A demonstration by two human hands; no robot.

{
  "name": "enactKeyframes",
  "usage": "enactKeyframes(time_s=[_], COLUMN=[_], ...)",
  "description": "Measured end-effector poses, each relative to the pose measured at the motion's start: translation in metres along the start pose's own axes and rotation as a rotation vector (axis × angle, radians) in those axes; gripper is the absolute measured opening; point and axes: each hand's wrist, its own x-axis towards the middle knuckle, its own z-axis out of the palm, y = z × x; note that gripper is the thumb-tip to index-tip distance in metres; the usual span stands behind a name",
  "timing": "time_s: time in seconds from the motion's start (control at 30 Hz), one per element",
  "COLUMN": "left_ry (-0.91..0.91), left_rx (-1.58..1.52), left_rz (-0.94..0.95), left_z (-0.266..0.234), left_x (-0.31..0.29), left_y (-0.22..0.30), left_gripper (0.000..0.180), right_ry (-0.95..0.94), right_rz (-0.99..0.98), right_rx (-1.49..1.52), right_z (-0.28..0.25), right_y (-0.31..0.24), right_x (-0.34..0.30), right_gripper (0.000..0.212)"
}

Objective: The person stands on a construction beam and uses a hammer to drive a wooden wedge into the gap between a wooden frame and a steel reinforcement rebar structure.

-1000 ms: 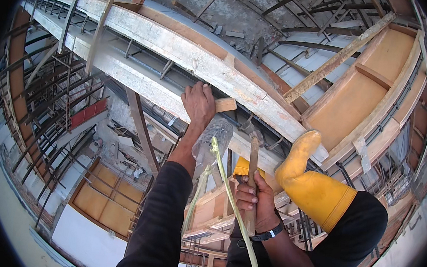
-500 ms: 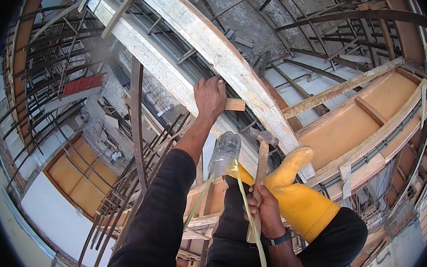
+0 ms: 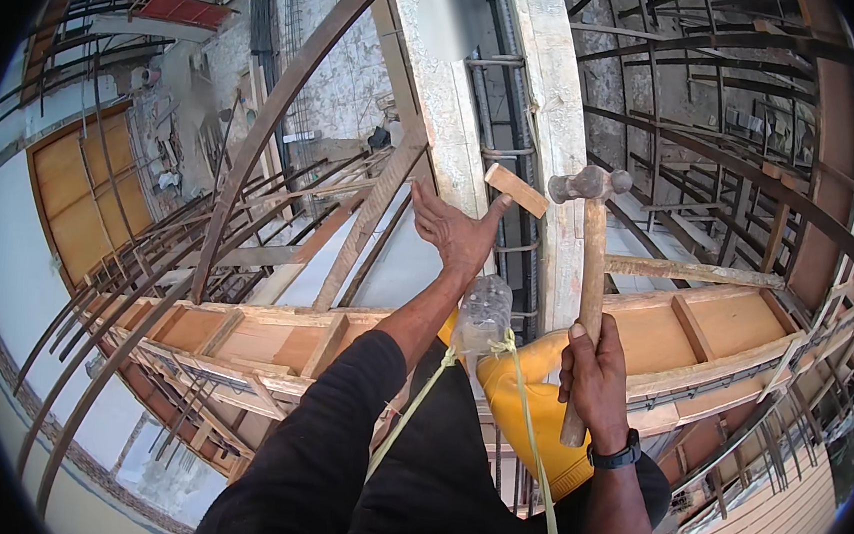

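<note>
My right hand (image 3: pixel 596 371) is wrapped round the wooden handle of a hammer (image 3: pixel 592 270), its metal head raised above the right side of the beam formwork. My left hand (image 3: pixel 455 231) lies at the left board (image 3: pixel 456 149) of that formwork, fingers apart. Its thumb reaches a short wood block (image 3: pixel 516 189), tilted across the gap between the two boards. Steel rebar (image 3: pixel 505 103) runs inside the gap. Below my left hand hangs a clear plastic bottle (image 3: pixel 487 312) on a yellow-green strap (image 3: pixel 526 415). A yellow rubber boot (image 3: pixel 522 400) shows beside it.
Wooden formwork channels run left (image 3: pixel 231 337) and right (image 3: pixel 688 328). Curved-looking dark poles (image 3: pixel 256 143) rise on the left, with more poles (image 3: pixel 725 170) on the right. A lower floor lies far down, with a wood panel (image 3: pixel 92 190) at the left.
My view has turned, so the formwork now runs nearly straight ahead. The hammer has come up higher. My left hand's fingers have spread, and the wood block now lies tilted at its thumb.
</note>
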Motion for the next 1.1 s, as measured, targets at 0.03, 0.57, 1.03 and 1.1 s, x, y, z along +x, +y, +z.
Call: enactKeyframes(time_s=[0.03, 0.57, 1.03, 1.1], left_ry=[-0.137, -0.281, -0.305, -0.301], left_rx=[-0.026, -0.116, -0.092, -0.097], left_rz=[-0.198, -0.466, -0.417, -0.422], left_z=[-0.003, -0.011, -0.009, -0.01], left_x=[-0.005, -0.007, -0.005, -0.006], left_y=[0.007, 0.035, 0.033, 0.029], left_gripper=[0.139, 0.156, 0.154, 0.155], right_ry=[-0.029, 0.096, 0.0, -0.006], right_rz=[-0.038, -0.732, -0.701, -0.619], right_rx=[-0.065, -0.628, -0.725, -0.838], right_z=[0.0, -0.018, -0.02, -0.019], right_y=[-0.008, -0.02, 0.043, 0.027], right_x=[0.01, 0.063, 0.109, 0.108], right_gripper=[0.024, 0.026, 0.022, 0.024])
